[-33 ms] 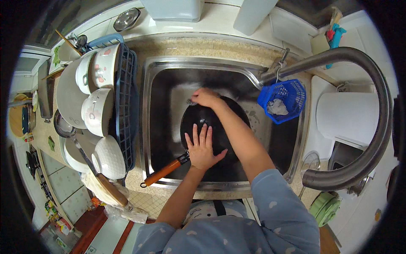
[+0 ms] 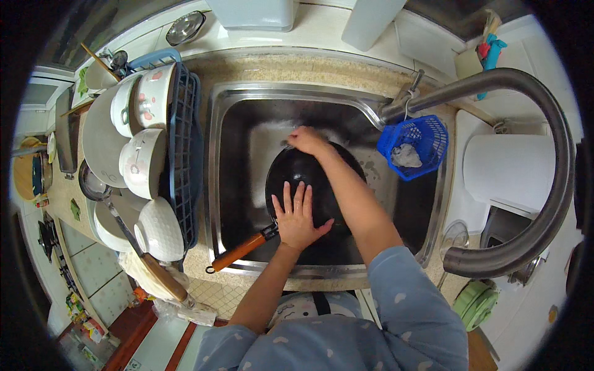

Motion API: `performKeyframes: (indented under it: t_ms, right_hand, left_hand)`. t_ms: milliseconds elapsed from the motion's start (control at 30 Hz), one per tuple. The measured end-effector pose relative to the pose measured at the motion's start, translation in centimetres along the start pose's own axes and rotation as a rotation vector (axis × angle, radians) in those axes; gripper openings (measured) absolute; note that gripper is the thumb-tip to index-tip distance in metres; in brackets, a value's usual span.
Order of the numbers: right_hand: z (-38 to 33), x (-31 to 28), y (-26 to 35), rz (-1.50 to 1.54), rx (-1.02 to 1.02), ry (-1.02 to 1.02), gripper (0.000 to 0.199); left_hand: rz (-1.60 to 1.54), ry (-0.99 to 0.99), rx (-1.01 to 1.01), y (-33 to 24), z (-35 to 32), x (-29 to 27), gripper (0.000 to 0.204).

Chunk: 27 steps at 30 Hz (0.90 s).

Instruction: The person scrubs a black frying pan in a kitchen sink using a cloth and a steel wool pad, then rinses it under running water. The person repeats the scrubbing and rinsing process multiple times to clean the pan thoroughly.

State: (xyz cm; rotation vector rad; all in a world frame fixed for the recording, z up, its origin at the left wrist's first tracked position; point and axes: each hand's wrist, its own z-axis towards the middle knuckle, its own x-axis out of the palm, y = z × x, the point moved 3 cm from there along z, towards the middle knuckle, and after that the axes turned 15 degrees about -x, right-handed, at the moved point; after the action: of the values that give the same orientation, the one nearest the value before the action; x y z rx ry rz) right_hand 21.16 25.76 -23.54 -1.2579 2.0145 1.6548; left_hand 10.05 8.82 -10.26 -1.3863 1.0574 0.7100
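Observation:
A black wok [image 2: 286,176] with an orange-brown wooden handle [image 2: 240,252] lies in the steel sink [image 2: 247,133]. It seems to be bottom up, and its handle points to the near left rim. My left hand [image 2: 300,219] lies flat on the wok, fingers spread, holding nothing. At the wok's far edge, my right hand [image 2: 307,141] is closed around a small grey wiry pad that looks like a steel wool scrubber [image 2: 288,146]; the fingers hide most of it. My right forearm crosses over the wok's right side.
A blue dish rack [image 2: 185,154] with bowls [image 2: 142,164] and plates stands left of the sink. A ladle [image 2: 130,232] lies across its near side. The tall curved faucet [image 2: 550,123] arches at the right; a blue strainer basket [image 2: 427,145] hangs at the sink's far right corner.
My right hand has moved slightly right and away along the wok's far edge, with the scrubber now more hidden. The wok and my left hand have shifted a little to the right.

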Motion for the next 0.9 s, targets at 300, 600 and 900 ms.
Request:
performKeyframes:
  t_ms: [300, 600, 900]
  right_hand:
    - [-11.1, 1.8, -19.7, 0.247, 0.447, -0.363, 0.040]
    - [-25.5, 13.2, -20.0, 1.504, 0.637, -1.003, 0.041]
    - [-26.5, 7.4, 3.2, 0.319, 0.683, -1.114, 0.035]
  left_hand:
    - [0.039, -0.004, -0.004, -0.4, -0.4, 0.3, 0.091]
    - [0.108, -0.033, 0.031, -1.3, -0.7, 0.6, 0.088]
    - [0.207, -0.062, 0.036, -0.8, -1.1, 1.1, 0.065]
